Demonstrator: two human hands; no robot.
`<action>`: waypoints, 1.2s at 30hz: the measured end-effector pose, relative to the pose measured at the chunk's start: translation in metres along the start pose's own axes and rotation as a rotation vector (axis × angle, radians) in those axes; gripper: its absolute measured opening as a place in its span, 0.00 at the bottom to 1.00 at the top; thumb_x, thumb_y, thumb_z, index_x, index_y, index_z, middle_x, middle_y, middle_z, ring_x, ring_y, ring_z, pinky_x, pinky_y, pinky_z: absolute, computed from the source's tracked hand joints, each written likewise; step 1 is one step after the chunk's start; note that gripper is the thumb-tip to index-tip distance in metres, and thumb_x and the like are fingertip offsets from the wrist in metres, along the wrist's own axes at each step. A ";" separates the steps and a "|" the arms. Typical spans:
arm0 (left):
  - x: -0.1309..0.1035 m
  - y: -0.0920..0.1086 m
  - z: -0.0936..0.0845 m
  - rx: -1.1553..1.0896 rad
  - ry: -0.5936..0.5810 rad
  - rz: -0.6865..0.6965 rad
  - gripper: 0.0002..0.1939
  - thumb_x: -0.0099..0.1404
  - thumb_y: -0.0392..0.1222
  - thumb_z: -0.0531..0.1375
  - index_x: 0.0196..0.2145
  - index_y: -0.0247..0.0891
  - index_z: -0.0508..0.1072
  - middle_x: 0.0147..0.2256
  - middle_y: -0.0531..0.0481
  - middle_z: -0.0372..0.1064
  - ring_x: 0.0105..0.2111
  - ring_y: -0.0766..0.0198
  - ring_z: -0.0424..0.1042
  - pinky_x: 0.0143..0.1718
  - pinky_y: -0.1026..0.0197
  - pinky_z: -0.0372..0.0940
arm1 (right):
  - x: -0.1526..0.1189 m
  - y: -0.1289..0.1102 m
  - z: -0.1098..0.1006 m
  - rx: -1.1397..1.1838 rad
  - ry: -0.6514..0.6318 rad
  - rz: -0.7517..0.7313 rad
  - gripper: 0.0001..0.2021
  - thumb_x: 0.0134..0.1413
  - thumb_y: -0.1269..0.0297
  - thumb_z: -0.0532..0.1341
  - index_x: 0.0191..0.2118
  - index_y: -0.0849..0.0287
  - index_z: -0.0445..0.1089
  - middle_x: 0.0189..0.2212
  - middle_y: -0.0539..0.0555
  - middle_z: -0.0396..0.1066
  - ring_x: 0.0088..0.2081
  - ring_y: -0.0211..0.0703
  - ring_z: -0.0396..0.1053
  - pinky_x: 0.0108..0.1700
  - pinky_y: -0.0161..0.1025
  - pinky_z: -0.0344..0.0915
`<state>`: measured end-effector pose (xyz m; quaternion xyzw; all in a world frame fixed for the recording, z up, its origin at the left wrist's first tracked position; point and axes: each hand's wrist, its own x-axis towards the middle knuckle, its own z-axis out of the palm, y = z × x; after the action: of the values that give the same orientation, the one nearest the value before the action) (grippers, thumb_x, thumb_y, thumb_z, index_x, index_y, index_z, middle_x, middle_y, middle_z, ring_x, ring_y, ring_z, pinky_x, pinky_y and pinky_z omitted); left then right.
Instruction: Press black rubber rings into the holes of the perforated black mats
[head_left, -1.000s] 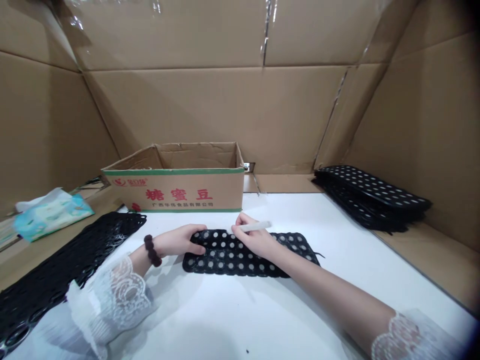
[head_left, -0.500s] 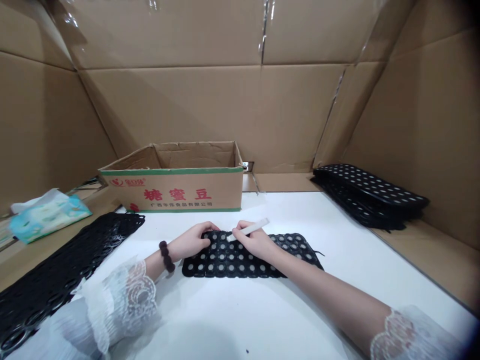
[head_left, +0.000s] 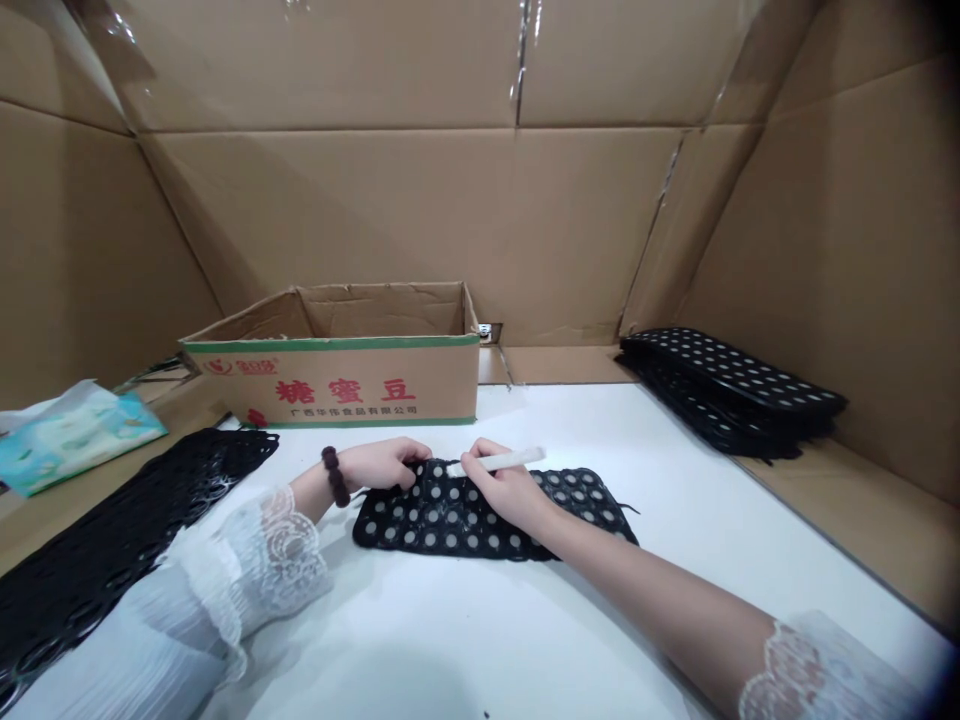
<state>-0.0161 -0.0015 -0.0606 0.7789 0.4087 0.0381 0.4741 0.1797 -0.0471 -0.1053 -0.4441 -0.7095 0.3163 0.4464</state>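
A black sheet with rows of pale round dots (head_left: 451, 541) lies flat on the white table in front of me, with thin black strands at its ends. My left hand (head_left: 381, 465) pinches its far edge, left of the middle, thumb on top. In my right hand (head_left: 510, 492) is a slim white pen-like stick (head_left: 517, 459), held like a pen. Its left end touches or hovers just over the sheet's far edge, close to my left fingertips. My right hand and forearm cover part of the dotted sheet.
Behind the sheet stands an open cardboard box (head_left: 379, 395) with red lettering. A stack of dotted black sheets (head_left: 731, 385) sits at the right. To the left lie black perforated material (head_left: 142, 520) and a tissue pack (head_left: 82, 440). Cardboard walls (head_left: 405, 210) surround the table.
The white stick is tilted flatter, and its working end sits closer to the sheet's far edge. My left hand keeps hold of the edge. The whole view has shifted slightly.
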 end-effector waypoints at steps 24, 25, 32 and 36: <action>-0.011 0.005 0.015 0.469 0.296 0.226 0.09 0.59 0.44 0.50 0.33 0.38 0.65 0.28 0.52 0.66 0.29 0.63 0.64 0.32 0.64 0.56 | -0.001 -0.005 0.000 -0.026 -0.033 -0.014 0.13 0.54 0.61 0.49 0.21 0.58 0.55 0.19 0.46 0.52 0.24 0.34 0.54 0.28 0.33 0.51; -0.011 0.005 0.017 0.504 0.312 0.225 0.08 0.59 0.43 0.49 0.34 0.39 0.65 0.28 0.51 0.66 0.29 0.62 0.64 0.32 0.64 0.56 | -0.001 -0.004 0.000 -0.034 -0.036 -0.013 0.13 0.55 0.61 0.48 0.21 0.58 0.54 0.19 0.46 0.52 0.24 0.34 0.54 0.28 0.33 0.51; -0.008 0.004 0.027 0.553 0.334 0.276 0.09 0.62 0.41 0.45 0.36 0.39 0.62 0.34 0.48 0.66 0.33 0.61 0.64 0.35 0.62 0.57 | 0.000 -0.002 0.001 -0.118 -0.014 -0.030 0.16 0.56 0.61 0.47 0.19 0.58 0.48 0.18 0.46 0.49 0.24 0.34 0.53 0.28 0.33 0.51; -0.002 -0.002 0.032 0.637 0.330 0.178 0.11 0.64 0.44 0.42 0.36 0.38 0.59 0.27 0.49 0.66 0.27 0.60 0.65 0.29 0.62 0.57 | 0.000 -0.002 0.005 -0.254 -0.024 -0.136 0.13 0.56 0.64 0.47 0.21 0.58 0.48 0.21 0.48 0.53 0.27 0.36 0.56 0.32 0.34 0.53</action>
<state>-0.0045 -0.0246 -0.0788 0.9034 0.4015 0.0755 0.1304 0.1750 -0.0485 -0.1058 -0.4440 -0.7777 0.1983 0.3985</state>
